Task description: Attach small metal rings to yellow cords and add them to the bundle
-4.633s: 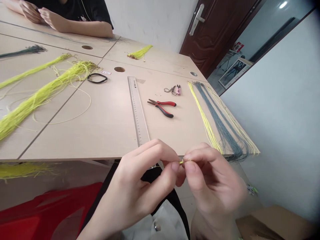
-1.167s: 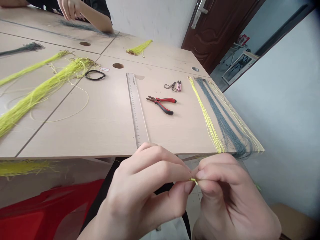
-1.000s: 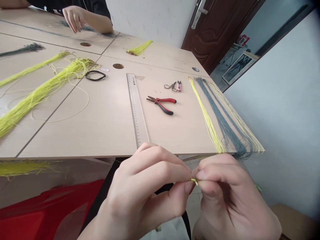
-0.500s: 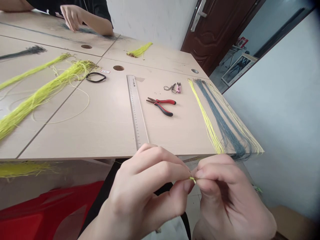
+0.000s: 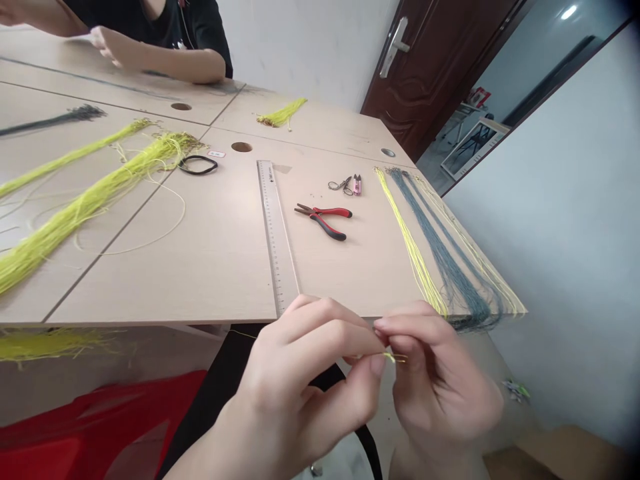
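Observation:
Below the near table edge, my left hand (image 5: 310, 380) and my right hand (image 5: 443, 380) meet fingertip to fingertip. Both pinch the end of a thin yellow cord (image 5: 395, 358); a short tip shows between the thumbs, and the rest of the cord is hidden. On the table beyond lie a metal ruler (image 5: 275, 230), red-handled pliers (image 5: 325, 217) and small pink snips (image 5: 356, 184).
Bundles of yellow and grey cords (image 5: 440, 247) lie along the table's right edge. Large yellow cord bundles (image 5: 85, 207) and a black band (image 5: 197, 165) lie at the left. Another person's hands (image 5: 113, 47) work at the far side. A brown door (image 5: 420, 60) stands beyond.
My hands stay joined on the cord end; the right hand's fingers have shifted and it looks blurred. The view has tilted slightly. The other person's hands moved at the far table.

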`<act>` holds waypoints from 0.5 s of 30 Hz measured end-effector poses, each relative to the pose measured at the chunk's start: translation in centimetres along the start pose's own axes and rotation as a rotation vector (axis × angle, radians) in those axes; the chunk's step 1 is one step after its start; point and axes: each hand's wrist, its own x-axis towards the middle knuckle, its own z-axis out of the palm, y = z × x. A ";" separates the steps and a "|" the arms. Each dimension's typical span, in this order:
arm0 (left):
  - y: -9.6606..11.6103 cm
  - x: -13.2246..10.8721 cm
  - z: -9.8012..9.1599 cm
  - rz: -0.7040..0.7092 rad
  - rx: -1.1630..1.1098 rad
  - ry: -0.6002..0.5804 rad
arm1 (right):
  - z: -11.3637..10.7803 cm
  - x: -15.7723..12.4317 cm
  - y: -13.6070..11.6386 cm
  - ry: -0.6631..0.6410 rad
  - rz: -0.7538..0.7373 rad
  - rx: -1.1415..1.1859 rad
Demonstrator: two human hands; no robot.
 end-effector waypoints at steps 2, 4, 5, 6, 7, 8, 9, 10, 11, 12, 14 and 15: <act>-0.1 0.0 0.1 -0.010 -0.008 -0.003 | -0.1 0.1 0.6 -0.023 -0.025 0.009; -0.1 0.0 0.1 -0.017 -0.001 0.001 | -0.2 0.0 0.9 -0.013 -0.048 0.031; -0.1 0.0 0.1 -0.017 0.007 0.009 | -0.3 0.0 1.0 -0.006 -0.059 0.036; -0.2 0.1 0.2 -0.018 0.018 0.016 | -0.3 0.0 1.0 -0.004 -0.067 0.036; -0.2 0.2 0.2 -0.019 0.027 0.021 | -0.4 -0.1 1.0 -0.005 -0.079 0.033; -0.3 0.2 0.2 -0.028 0.036 0.018 | -0.5 -0.1 1.0 -0.010 -0.089 0.031; -0.3 0.3 0.2 -0.036 0.043 0.012 | -0.6 -0.2 1.0 -0.017 -0.095 0.031; -0.3 0.4 0.2 -0.046 0.047 -0.002 | -0.6 -0.2 1.1 -0.019 -0.100 0.033; -0.4 0.4 0.2 -0.057 0.047 -0.019 | -0.7 -0.2 1.2 -0.015 -0.108 0.038; -0.4 0.5 0.2 -0.069 0.045 -0.038 | -0.7 -0.2 1.3 -0.012 -0.108 0.044; -0.4 0.5 0.3 -0.110 0.031 -0.074 | -0.8 -0.2 1.5 -0.003 -0.097 0.057; -0.4 0.5 0.3 -0.135 0.019 -0.093 | -0.8 -0.2 1.5 -0.001 -0.091 0.068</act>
